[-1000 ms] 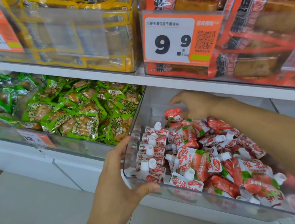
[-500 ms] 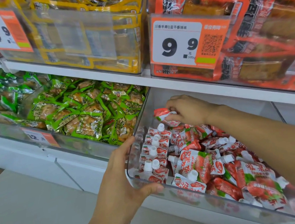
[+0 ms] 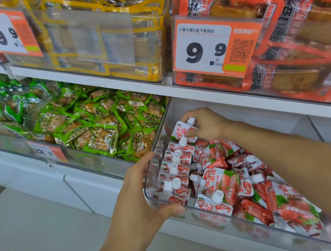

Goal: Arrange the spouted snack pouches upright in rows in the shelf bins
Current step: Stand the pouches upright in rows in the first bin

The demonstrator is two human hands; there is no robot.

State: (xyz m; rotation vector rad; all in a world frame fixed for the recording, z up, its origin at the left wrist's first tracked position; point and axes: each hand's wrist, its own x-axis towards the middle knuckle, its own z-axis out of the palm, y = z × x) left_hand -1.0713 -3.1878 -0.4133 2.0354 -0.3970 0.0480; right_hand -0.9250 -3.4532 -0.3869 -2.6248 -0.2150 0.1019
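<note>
Placement is the step in hand: my right hand [image 3: 206, 126] pinches one spouted pouch [image 3: 184, 130] at the far end of the upright row [image 3: 175, 165] along the left wall of the clear bin [image 3: 224, 218], while my left hand [image 3: 146, 198] grips the bin's front corner. Next, I judge, it must go down upright behind the row, and loose pouches [image 3: 252, 194] heaped on the right need lifting in.
</note>
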